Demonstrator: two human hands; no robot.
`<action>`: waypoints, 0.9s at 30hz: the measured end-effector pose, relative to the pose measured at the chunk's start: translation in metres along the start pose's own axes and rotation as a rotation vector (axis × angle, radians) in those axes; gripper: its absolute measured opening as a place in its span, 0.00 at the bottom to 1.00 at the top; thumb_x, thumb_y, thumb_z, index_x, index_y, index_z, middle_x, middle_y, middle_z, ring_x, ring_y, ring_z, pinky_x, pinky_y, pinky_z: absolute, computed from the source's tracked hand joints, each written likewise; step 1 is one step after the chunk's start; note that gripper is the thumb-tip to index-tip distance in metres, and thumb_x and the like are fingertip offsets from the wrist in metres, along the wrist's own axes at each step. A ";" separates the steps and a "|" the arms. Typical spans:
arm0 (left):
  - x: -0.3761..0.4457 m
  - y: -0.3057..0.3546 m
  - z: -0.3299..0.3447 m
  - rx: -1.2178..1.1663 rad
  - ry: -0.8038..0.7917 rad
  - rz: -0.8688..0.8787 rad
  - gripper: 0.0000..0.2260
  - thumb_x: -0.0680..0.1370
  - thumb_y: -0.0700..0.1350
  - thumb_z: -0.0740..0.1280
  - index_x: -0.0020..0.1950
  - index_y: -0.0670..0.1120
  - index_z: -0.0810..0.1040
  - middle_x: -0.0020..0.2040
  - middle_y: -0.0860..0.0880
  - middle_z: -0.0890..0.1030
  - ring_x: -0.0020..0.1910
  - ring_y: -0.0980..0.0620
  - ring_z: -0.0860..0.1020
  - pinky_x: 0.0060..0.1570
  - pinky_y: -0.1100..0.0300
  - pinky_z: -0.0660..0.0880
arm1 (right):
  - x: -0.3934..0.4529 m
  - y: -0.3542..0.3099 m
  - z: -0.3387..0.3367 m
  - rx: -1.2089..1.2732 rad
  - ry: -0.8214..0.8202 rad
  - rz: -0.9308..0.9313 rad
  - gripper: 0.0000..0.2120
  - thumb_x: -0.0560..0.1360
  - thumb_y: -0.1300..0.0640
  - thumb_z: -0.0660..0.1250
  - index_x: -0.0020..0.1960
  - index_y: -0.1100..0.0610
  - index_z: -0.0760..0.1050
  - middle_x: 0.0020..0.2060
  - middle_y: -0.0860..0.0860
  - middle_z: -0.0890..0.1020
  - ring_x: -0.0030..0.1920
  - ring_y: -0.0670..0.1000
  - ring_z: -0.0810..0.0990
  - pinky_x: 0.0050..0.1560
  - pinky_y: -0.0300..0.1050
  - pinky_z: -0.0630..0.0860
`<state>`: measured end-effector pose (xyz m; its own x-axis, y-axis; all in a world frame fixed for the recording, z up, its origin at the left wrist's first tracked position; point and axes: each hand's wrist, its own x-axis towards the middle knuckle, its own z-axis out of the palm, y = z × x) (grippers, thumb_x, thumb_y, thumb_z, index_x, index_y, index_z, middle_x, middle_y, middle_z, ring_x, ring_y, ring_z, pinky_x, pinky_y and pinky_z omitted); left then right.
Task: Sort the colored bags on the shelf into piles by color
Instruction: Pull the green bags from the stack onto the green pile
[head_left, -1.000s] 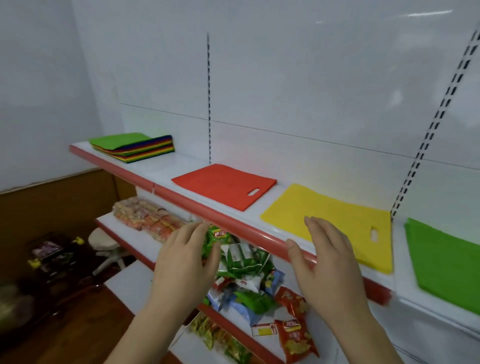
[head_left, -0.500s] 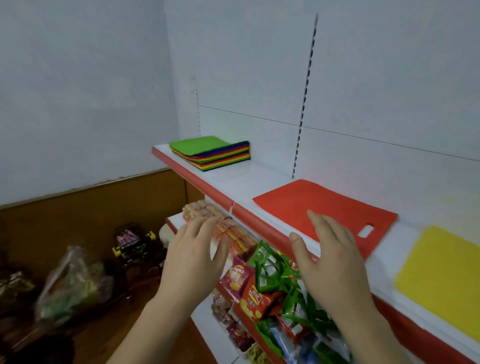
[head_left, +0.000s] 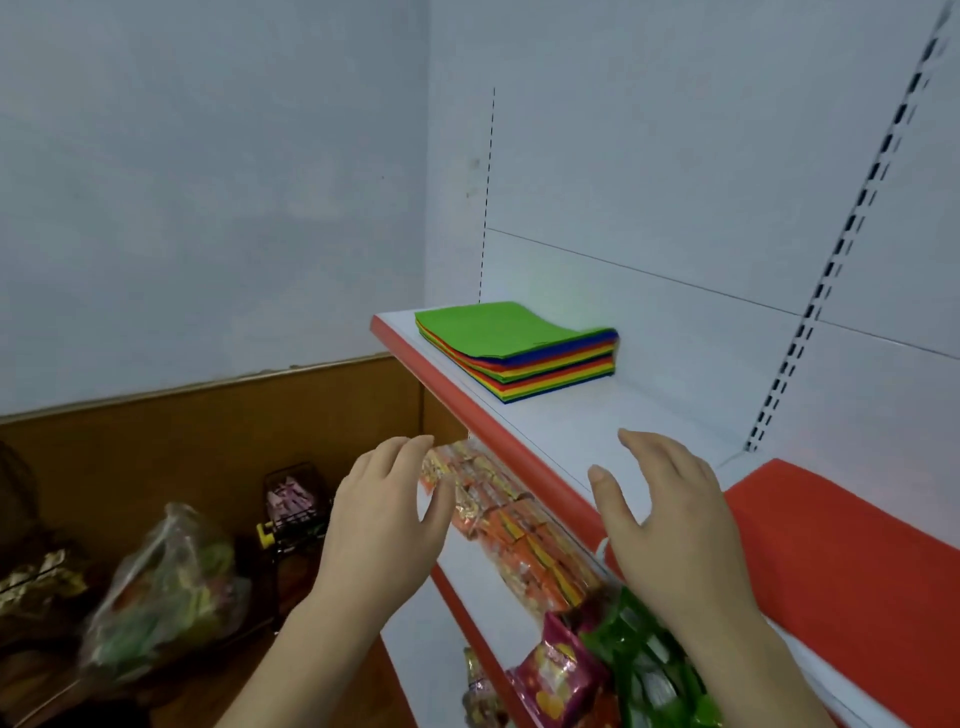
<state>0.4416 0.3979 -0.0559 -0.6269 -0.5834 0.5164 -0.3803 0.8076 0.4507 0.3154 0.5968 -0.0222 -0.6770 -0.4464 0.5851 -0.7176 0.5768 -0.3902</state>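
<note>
A stack of colored bags (head_left: 524, 351), green on top with blue, red, orange and yellow edges showing below, lies at the left end of the white shelf (head_left: 587, 431). A single red bag (head_left: 852, 540) lies flat on the shelf at the right. My left hand (head_left: 387, 512) hovers in front of the shelf's red edge, fingers relaxed, holding nothing. Over the shelf's front edge is my right hand (head_left: 667, 509), fingers straight and spread, between the stack and the red bag, touching neither.
Below, a lower shelf (head_left: 483, 587) holds orange snack packets (head_left: 519, 530) and green and pink snack bags (head_left: 613, 660). A plastic bag of goods (head_left: 161, 587) and a small wire cart (head_left: 296, 509) sit on the floor at left by a wooden wall panel.
The view has swung left along the shelf: the yellow and green single bags have left the frame and the mixed stack is closer. Both hands stay raised and hold nothing.
</note>
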 end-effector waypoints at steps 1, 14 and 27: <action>0.015 -0.013 0.005 -0.008 -0.001 0.009 0.21 0.80 0.56 0.61 0.71 0.52 0.70 0.68 0.54 0.73 0.68 0.54 0.69 0.65 0.55 0.69 | 0.011 -0.004 0.012 -0.007 0.009 0.014 0.23 0.77 0.45 0.62 0.68 0.53 0.72 0.64 0.47 0.75 0.65 0.48 0.68 0.61 0.40 0.63; 0.209 -0.124 0.054 -0.017 -0.074 0.217 0.22 0.80 0.57 0.58 0.69 0.48 0.72 0.65 0.51 0.76 0.63 0.49 0.73 0.60 0.49 0.74 | 0.136 -0.039 0.123 -0.109 0.148 0.234 0.21 0.78 0.44 0.62 0.67 0.54 0.74 0.63 0.49 0.76 0.65 0.52 0.71 0.63 0.43 0.64; 0.379 -0.129 0.165 -0.027 -0.076 0.402 0.25 0.75 0.56 0.57 0.63 0.42 0.77 0.57 0.43 0.79 0.56 0.39 0.76 0.54 0.45 0.75 | 0.241 -0.002 0.183 -0.272 0.171 0.395 0.23 0.76 0.43 0.63 0.66 0.55 0.75 0.63 0.51 0.76 0.64 0.54 0.71 0.64 0.46 0.65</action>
<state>0.1413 0.0868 -0.0384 -0.7709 -0.2127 0.6005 -0.0774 0.9669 0.2431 0.1234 0.3631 -0.0104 -0.8353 -0.0530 0.5473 -0.3283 0.8465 -0.4191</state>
